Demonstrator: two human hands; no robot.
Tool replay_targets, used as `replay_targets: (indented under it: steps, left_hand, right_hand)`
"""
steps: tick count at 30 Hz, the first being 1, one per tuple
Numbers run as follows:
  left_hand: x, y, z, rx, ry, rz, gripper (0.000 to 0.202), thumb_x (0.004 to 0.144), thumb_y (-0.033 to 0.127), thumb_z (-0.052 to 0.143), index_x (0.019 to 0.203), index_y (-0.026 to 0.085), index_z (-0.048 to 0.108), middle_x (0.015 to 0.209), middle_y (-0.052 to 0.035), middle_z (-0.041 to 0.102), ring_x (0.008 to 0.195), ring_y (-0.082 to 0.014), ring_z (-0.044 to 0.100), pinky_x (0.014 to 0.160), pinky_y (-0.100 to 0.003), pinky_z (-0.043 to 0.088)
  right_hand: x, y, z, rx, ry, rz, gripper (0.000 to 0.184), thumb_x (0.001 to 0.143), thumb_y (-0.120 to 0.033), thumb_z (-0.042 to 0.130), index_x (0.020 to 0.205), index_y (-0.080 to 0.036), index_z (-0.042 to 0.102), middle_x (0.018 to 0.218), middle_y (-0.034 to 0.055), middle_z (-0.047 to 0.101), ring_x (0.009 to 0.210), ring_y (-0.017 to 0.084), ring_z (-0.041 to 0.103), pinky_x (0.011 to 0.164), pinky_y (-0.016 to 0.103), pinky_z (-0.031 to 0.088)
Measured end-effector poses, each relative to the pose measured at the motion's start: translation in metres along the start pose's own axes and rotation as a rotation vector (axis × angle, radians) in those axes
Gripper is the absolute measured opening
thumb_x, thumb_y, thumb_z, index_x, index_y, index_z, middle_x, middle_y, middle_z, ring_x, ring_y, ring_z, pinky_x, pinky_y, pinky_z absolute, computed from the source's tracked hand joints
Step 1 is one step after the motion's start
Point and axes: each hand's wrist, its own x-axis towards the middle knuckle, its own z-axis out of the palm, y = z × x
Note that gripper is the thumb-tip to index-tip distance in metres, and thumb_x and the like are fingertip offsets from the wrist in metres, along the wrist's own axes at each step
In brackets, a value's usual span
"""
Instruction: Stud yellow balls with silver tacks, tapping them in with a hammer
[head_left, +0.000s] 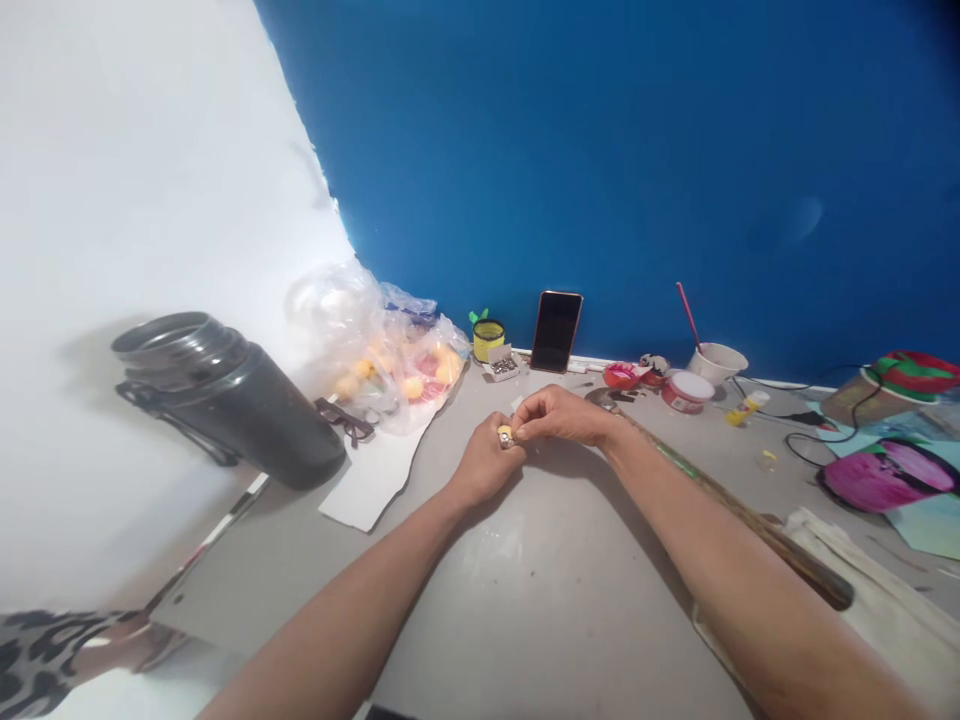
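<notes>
My left hand (487, 462) is closed above the middle of the table, its fingers curled around a small yellow piece (505, 431) with a silvery part on it. What kind of thing this is, I cannot make out. My right hand (561, 414) comes in from the right, thumb and fingertips pinched together right at the yellow piece. Anything tiny inside that pinch is hidden. Just behind the hands sits a small open box (504, 366) of little shiny metal pieces, beside a yellow cylindrical container (487, 338).
A dark flask (240, 400) without a lid stands at left, near a clear plastic bag (405, 365) of yellow and orange things. A phone (556, 332) leans on the blue wall. At right are a white cup (718, 362), a glue stick (748, 408), and a long wooden stick (787, 560).
</notes>
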Motion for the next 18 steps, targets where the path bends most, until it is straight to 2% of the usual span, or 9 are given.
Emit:
replay_targets:
  steps: [10,18]
  left_hand:
    - [-0.0017,-0.0004,0.0005,0.060,-0.021,0.008,0.018,0.065,0.012,0.059,0.078,0.019,0.050,0.073,0.0018,0.055,0.064,-0.0128,0.046,0.058,-0.027,0.032]
    - [-0.0003,-0.0040,0.0023,0.074,-0.035,0.024,0.017,0.065,0.010,0.057,0.077,0.019,0.048,0.071,0.0037,0.052,0.064,-0.0116,0.044,0.058,-0.026,0.031]
  right_hand:
    - [0.0002,0.0007,-0.0010,0.007,-0.035,0.002,0.017,0.068,-0.030,0.076,0.077,-0.015,0.077,0.069,0.0000,0.067,0.065,0.012,0.051,0.062,0.025,0.037]
    - [-0.0015,-0.0039,-0.0012,-0.052,-0.072,-0.038,0.012,0.069,-0.025,0.072,0.075,-0.016,0.076,0.075,0.0000,0.070,0.072,0.014,0.058,0.070,0.025,0.042]
